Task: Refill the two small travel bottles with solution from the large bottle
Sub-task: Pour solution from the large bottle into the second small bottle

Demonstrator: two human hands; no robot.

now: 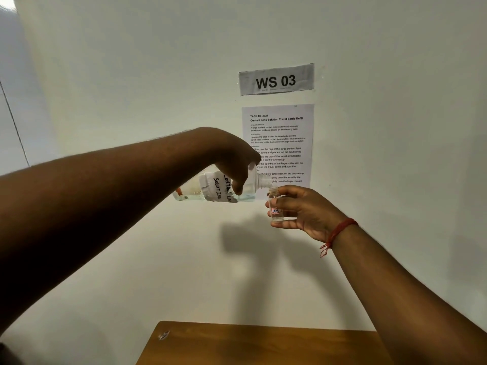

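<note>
Table: wooden table top (263,346), brown with a smooth grain, straight far edge against the wall, well below the large bottle.
Right hand: right hand (305,212), palm turned toward the camera, fingers and thumb curled round the small travel bottle; red thread bracelet (340,230) at the wrist, loose ends hanging.
Small travel bottle: small travel bottle (276,206), clear cylinder, upright, uncapped, small label with red border; its open neck sits just under the mouth of the large bottle.
Left hand: left hand (234,164), reaching from above, fingers wrapped over the large bottle's shoulder, forearm stretched across the view.
Large bottle: large bottle (210,189), clear plastic, tipped almost level, threaded neck toward the travel bottle, uncapped; torn white hand-lettered label; clear liquid pooled along its low side.
Wall: instruction sheet (279,135) behind the large bottle; grey "WS 03" sign (276,79) above.
</note>
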